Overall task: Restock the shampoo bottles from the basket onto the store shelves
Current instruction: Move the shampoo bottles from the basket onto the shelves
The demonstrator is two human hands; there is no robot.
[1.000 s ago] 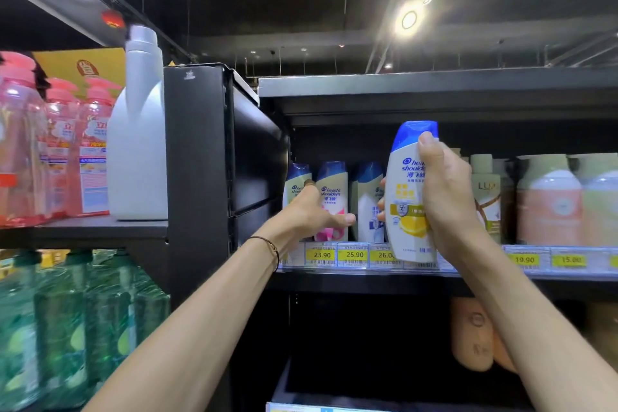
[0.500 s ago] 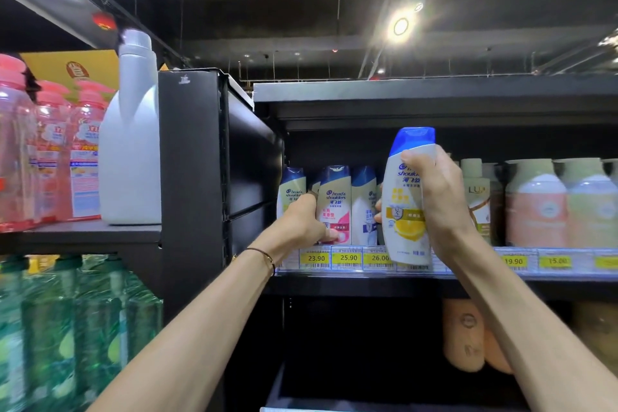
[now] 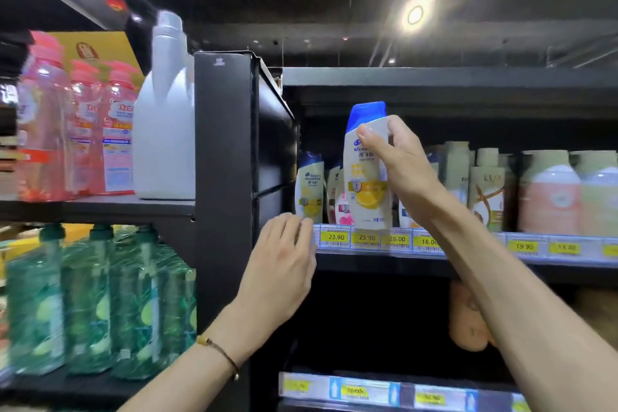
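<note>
My right hand [image 3: 398, 164] grips a white shampoo bottle [image 3: 366, 184] with a blue cap and yellow label, upright at the front edge of the black shelf [image 3: 468, 257]. Its base is level with the price strip. Behind it stand smaller shampoo bottles: a yellow-label one [image 3: 309, 187] at the left and a pink-label one [image 3: 339, 197]. My left hand [image 3: 284, 264] hangs in front of the shelf's left end with fingers loosely curled, holding nothing. The basket is not in view.
Cream, peach and green bottles [image 3: 548, 191] fill the shelf to the right. A black upright panel [image 3: 227, 177] divides this bay from the left one, which holds a white jug [image 3: 165, 130], pink bottles [image 3: 80, 137] and green bottles [image 3: 90, 304] below.
My left hand has let go of the small bottles and drawn back down off the shelf. The right hand has carried the big bottle left, in front of the pink-label one.
</note>
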